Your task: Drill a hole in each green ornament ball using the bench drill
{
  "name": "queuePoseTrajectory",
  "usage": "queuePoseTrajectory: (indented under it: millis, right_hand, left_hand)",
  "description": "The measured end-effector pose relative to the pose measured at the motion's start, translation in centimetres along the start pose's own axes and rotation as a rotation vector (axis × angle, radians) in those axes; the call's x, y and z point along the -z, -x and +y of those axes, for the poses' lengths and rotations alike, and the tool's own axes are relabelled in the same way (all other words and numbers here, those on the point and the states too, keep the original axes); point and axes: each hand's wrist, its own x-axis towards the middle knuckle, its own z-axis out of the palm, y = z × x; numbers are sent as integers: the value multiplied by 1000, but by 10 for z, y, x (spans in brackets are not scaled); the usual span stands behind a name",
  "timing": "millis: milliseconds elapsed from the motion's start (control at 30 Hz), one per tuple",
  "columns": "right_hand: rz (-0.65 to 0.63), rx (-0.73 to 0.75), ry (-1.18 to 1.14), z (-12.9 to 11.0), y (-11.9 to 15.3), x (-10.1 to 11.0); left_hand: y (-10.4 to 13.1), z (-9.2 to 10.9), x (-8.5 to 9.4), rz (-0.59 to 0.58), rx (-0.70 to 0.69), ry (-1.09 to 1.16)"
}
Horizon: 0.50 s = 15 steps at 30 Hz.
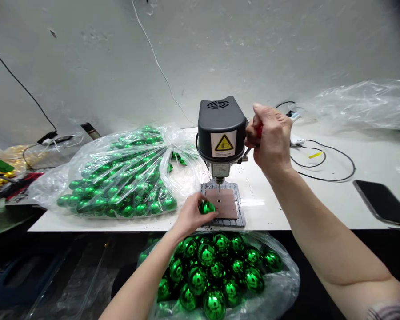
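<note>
Pinching a green ball [209, 207] at the brown pad [228, 209]'s left side, the left hand [190, 214] closes its grip round it, seemingly for steadiness. The right hand [271, 138]'s grip wraps the drill press [222, 122]'s red handle [259, 130], probably for leverage. Loose balls [198, 280] lie below the desk [270, 215]'s edge, likely for easy reach.
</note>
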Motion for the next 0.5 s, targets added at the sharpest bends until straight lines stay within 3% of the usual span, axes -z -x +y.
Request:
queuePoseTrajectory:
  millis: [67, 100, 200, 267, 367, 500]
  right_hand:
    - [12, -17, 0, 0, -2, 0]
    - [18, -15, 4, 1, -1, 0]
    - [42, -6, 14, 3, 2, 0]
    - [55, -3, 16, 3, 3, -1]
    - [57, -12, 21, 2, 3, -3]
    - [59, -25, 29, 1, 3, -3]
  left_hand:
    - [-1, 2, 33, -210, 11, -184]
    - [-9, 0, 48, -211, 15, -244]
    - [-65, -15, 74, 79, 66, -447]
    - [-115, -28, 77, 205, 134, -572]
    - [-174, -43, 70, 215, 131, -582]
    - [-203, -52, 61, 220, 114, -535]
